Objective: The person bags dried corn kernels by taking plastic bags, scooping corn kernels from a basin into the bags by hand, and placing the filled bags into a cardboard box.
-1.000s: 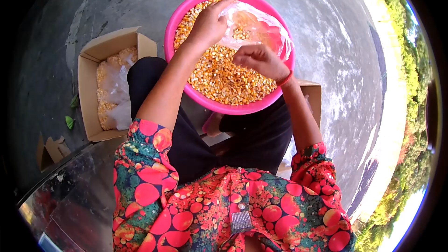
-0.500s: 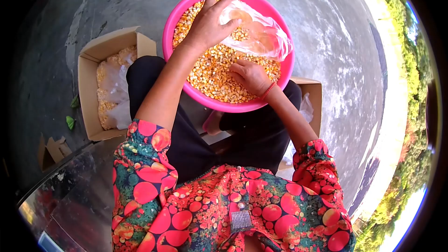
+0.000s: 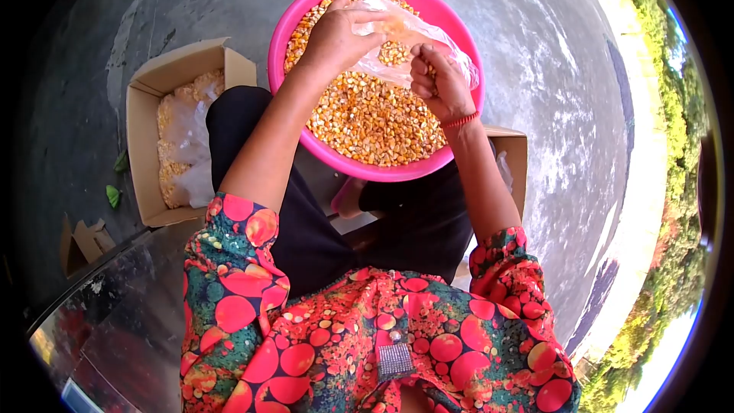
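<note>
Corn kernels (image 3: pixel 375 122) fill much of a pink basin (image 3: pixel 281 53) between my knees. A clear plastic bag (image 3: pixel 447 42) lies over the basin's back right part, with some kernels showing in its opening. My left hand (image 3: pixel 339 37) is at the bag's left edge, fingers apart, thumb and forefinger spread towards the bag; no grip on it shows. My right hand (image 3: pixel 442 84), with a red band at the wrist, is curled round some corn kernels over the bag's near right side.
An open cardboard box (image 3: pixel 141 153) with bagged corn stands on the floor to the left. Another cardboard box (image 3: pixel 514 164) is partly hidden right of my knee. Cardboard pieces (image 3: pixel 92 241) and a green leaf (image 3: pixel 113 196) lie at the lower left.
My right hand has risen from the loose kernels to the bag, fingers closed round some kernels. My left hand has moved slightly down and stays beside the bag.
</note>
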`<state>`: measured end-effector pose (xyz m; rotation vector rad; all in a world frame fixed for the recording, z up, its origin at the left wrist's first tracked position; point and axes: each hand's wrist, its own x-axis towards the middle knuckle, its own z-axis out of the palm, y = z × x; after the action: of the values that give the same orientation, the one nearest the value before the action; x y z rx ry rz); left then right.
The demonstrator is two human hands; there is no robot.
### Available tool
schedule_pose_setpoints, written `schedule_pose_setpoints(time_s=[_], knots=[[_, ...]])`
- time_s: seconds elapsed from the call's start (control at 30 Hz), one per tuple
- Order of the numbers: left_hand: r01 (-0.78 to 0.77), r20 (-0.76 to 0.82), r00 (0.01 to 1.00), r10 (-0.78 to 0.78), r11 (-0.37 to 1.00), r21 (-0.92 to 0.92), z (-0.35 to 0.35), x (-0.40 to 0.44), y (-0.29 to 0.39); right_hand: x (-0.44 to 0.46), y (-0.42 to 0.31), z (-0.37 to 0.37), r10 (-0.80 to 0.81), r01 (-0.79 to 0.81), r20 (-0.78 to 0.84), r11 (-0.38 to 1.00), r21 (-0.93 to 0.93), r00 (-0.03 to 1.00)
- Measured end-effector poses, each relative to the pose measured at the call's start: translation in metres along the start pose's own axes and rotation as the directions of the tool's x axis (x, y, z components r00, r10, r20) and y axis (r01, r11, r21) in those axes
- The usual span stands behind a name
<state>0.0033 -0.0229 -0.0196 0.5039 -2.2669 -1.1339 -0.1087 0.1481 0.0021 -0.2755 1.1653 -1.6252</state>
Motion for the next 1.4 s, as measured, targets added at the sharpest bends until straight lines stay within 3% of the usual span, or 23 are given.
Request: schedule_pose_setpoints(time_s=[0.07, 0.13, 0.23, 0.27, 0.33, 0.4, 0.43, 0.47, 0.53, 0.6, 0.67, 0.73, 0.77, 0.8, 0.87, 0.9, 0.93, 1.0, 1.07, 1.17, 1.27, 1.4], knots=[[0.008, 0.062, 0.998, -0.011, 0.999, 0.034, 0.001, -0.003, 0.001, 0.019, -0.008, -0.004, -0.078, 0.077, -0.062, 0.997, -0.017, 0.995], [-0.063, -0.061, 0.995, 0.076, 0.979, 0.193, 0.006, -0.009, 0.004, 0.036, -0.015, -0.005, -0.112, 0.113, -0.123, 0.994, 0.003, 0.986], [0.021, -0.016, 1.000, -0.017, 0.954, 0.299, 0.001, -0.009, 0.016, 0.081, -0.006, -0.032, -0.152, 0.153, -0.086, 0.988, 0.003, 0.985], [0.076, 0.011, 0.996, -0.084, 0.941, 0.328, 0.000, -0.008, 0.020, 0.101, 0.005, -0.047, -0.442, 0.415, 0.030, 0.814, -0.407, 0.896], [0.085, 0.027, 0.995, -0.099, 0.940, 0.331, -0.005, -0.010, 0.031, 0.098, 0.005, -0.040, -0.619, 0.586, 0.254, 0.419, -0.694, 0.743], [0.095, 0.042, 0.992, -0.115, 0.938, 0.333, -0.004, -0.011, 0.032, 0.057, -0.015, 0.007, -0.409, 0.363, 0.114, 0.608, -0.706, 0.905], [0.083, 0.033, 0.994, -0.100, 0.936, 0.343, -0.002, -0.011, 0.029, 0.054, -0.016, 0.014, -0.365, 0.313, 0.044, 0.724, -0.614, 0.930], [0.071, 0.023, 0.996, -0.085, 0.933, 0.353, 0.000, -0.012, 0.027, 0.048, -0.017, 0.016, -0.362, 0.312, 0.046, 0.724, -0.615, 0.931], [0.109, 0.033, 0.991, -0.129, 0.926, 0.360, -0.001, -0.010, 0.026, 0.030, -0.019, 0.014, -0.091, 0.176, 0.180, 0.824, -0.538, 0.979], [0.141, 0.043, 0.985, -0.169, 0.920, 0.366, -0.001, -0.007, 0.024, 0.010, -0.015, 0.012, 0.114, 0.139, 0.299, 0.695, -0.705, 0.948], [0.098, 0.063, 0.990, -0.124, 0.942, 0.320, 0.001, -0.009, 0.017, -0.001, 0.012, 0.004, 0.112, 0.375, 0.471, 0.461, -0.805, 0.875], [0.067, 0.050, 0.995, -0.088, 0.941, 0.331, 0.003, -0.011, 0.016, -0.013, 0.031, -0.003, -0.034, 0.656, 0.656, 0.080, -0.751, 0.754], [0.042, 0.039, 0.998, -0.057, 0.946, 0.321, 0.005, -0.012, 0.013, -0.016, 0.041, -0.009, -0.052, 0.643, 0.642, 0.021, -0.765, 0.765], [0.017, 0.028, 0.999, -0.027, 0.950, 0.311, 0.004, -0.014, 0.014, -0.019, 0.047, -0.015, -0.055, 0.643, 0.642, 0.023, -0.765, 0.765], [0.055, 0.026, 0.998, -0.065, 0.958, 0.280, 0.001, -0.013, 0.013, -0.025, 0.052, -0.024, -0.044, 0.601, 0.607, -0.101, -0.793, 0.793], [0.094, 0.022, 0.994, -0.103, 0.965, 0.246, -0.002, -0.013, 0.014, -0.028, 0.052, -0.022, -0.214, 0.634, 0.638, -0.093, -0.768, 0.740], [0.093, 0.024, 0.994, -0.102, 0.965, 0.245, -0.003, -0.011, 0.014, -0.031, 0.049, -0.020, -0.215, 0.633, 0.636, -0.093, -0.768, 0.741], [0.167, 0.051, 0.982, -0.183, 0.959, 0.230, -0.005, -0.006, 0.014, -0.037, 0.036, -0.015, -0.403, 0.402, 0.448, -0.198, -0.894, 0.798], [0.166, 0.065, 0.981, -0.185, 0.960, 0.224, -0.004, -0.005, 0.016, -0.034, 0.031, -0.013, -0.465, 0.380, 0.431, -0.203, -0.902, 0.774], [0.186, 0.056, 0.977, -0.205, 0.952, 0.244, 0.000, -0.005, 0.017, -0.018, 0.028, -0.017, -0.522, 0.275, 0.495, -0.443, -0.853, 0.694], [0.193, 0.051, 0.976, -0.212, 0.950, 0.245, -0.002, -0.005, 0.017, 0.001, 0.021, -0.035, -0.500, 0.286, 0.496, -0.439, -0.852, 0.710], [0.170, 0.052, 0.981, -0.186, 0.960, 0.225, -0.005, -0.007, 0.017, -0.012, -0.022, -0.004, -0.583, 0.325, 0.516, -0.406, -0.854, 0.627]])
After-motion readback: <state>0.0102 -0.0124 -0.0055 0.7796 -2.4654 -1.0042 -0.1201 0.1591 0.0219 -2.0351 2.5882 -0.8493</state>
